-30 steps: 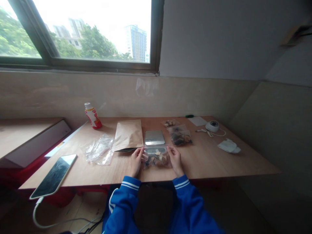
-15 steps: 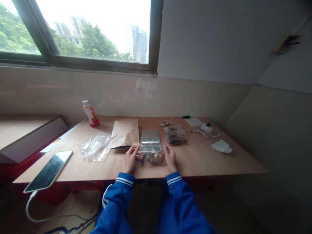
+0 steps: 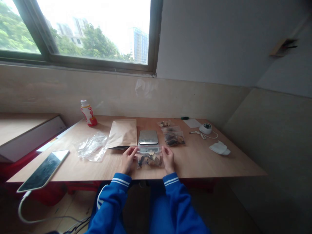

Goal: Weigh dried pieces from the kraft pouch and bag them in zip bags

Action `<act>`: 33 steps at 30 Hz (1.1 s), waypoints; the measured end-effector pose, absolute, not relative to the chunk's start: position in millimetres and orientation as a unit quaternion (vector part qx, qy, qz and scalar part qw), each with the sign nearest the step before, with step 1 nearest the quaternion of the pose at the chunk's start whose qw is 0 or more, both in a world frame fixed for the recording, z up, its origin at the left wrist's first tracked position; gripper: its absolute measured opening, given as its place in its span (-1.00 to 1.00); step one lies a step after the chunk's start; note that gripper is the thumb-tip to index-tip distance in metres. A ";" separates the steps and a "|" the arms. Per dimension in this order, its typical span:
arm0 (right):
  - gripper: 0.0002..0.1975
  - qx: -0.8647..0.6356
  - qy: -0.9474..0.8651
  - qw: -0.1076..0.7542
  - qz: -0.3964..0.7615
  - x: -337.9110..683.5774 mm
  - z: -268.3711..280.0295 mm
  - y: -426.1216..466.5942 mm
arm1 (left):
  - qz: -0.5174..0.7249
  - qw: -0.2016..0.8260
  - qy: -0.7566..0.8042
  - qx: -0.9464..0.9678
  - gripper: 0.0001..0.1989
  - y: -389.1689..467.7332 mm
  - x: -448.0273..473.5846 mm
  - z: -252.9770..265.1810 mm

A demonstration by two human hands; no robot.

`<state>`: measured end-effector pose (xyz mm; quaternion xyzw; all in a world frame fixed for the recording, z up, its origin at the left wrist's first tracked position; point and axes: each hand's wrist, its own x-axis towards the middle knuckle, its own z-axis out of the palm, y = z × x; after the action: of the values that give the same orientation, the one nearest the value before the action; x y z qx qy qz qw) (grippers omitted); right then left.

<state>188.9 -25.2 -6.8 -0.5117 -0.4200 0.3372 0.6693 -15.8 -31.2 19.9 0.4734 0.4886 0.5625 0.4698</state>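
A clear zip bag (image 3: 149,157) with brown and pale dried pieces in it is stretched between my two hands, close to the table's front edge. My left hand (image 3: 128,159) pinches its top left corner, and my right hand (image 3: 168,159) pinches the top right corner. Just behind the bag sits a small silver scale (image 3: 148,137). To the left of the scale lies a brown paper pouch (image 3: 123,133), its dark opening facing me. Several more clear bags of dried pieces (image 3: 174,138) lie right of the scale.
Crumpled clear plastic (image 3: 91,148) and a phone (image 3: 44,170) on a cable lie at left, with a red-and-white bottle (image 3: 88,113) behind. At right are a white dome camera (image 3: 205,128), a crumpled white tissue (image 3: 219,148), a paper sheet (image 3: 192,123) and a green-handled tool (image 3: 185,118).
The view has shifted slightly, so the table things appear a little further left. Both hands still hold the bag by its top corners.
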 end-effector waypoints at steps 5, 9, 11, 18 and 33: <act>-0.59 -0.512 -0.416 0.668 0.346 189.0 -3.7 -26.4 | 0.567 0.469 0.475 0.482 -0.60 -30.8 -14.2 19.9; -0.60 -0.492 -0.415 0.659 0.390 187.6 0.3 -28.0 | 0.579 0.492 0.451 0.468 -0.59 -30.7 -15.6 19.7; -0.61 -0.477 -0.418 0.653 0.414 186.2 1.6 -28.7 | 0.581 0.498 0.446 0.465 -0.57 -30.6 -16.7 19.9; -0.67 -0.462 -0.431 0.648 0.426 182.6 1.6 -28.6 | 0.580 0.480 0.457 0.475 -0.62 -32.0 -15.4 21.9; -0.69 -0.490 -0.434 0.659 0.370 184.2 4.9 -30.9 | 0.591 0.473 0.471 0.452 -0.67 -31.5 -16.4 22.7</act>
<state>184.2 -30.9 4.9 -0.4901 -0.4340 0.3701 0.6591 -16.4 -31.5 22.7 0.4520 0.4714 0.5910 0.4735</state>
